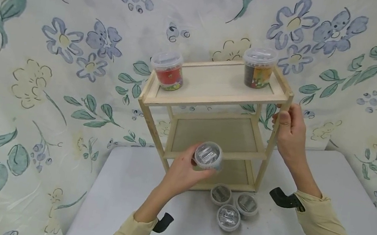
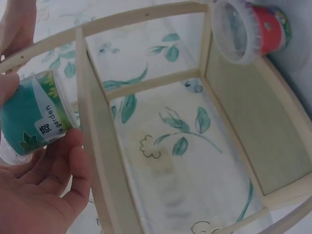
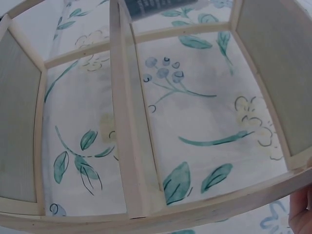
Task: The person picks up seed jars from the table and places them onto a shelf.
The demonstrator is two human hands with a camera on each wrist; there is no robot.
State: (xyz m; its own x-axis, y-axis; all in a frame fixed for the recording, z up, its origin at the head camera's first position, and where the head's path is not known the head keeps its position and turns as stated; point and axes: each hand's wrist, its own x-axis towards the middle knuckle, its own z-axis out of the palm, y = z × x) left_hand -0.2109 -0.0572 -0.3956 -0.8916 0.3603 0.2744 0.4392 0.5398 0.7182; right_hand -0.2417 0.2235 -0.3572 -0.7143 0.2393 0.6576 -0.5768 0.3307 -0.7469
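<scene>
My left hand (image 1: 185,170) holds a small plastic tub (image 1: 208,155) in front of the wooden shelf (image 1: 188,154), with its clear lid facing up toward the head camera. In the left wrist view, this tub (image 2: 29,114) shows a green printed label between thumb and curled fingers. My right hand (image 1: 291,133) grips the shelf's right front post just below the top board. Only a bit of that hand shows at the right edge of the right wrist view. A red-labelled tub (image 1: 170,78) and an orange-and-dark-labelled tub (image 1: 257,72) stand on the top board, at opposite ends.
Three lidded tubs, one at the left (image 1: 221,194), one at the right (image 1: 246,204) and one nearest me (image 1: 228,218), cluster on the white table (image 1: 116,203) before the shelf. Flower-patterned cloth (image 1: 93,1) hangs behind the shelf.
</scene>
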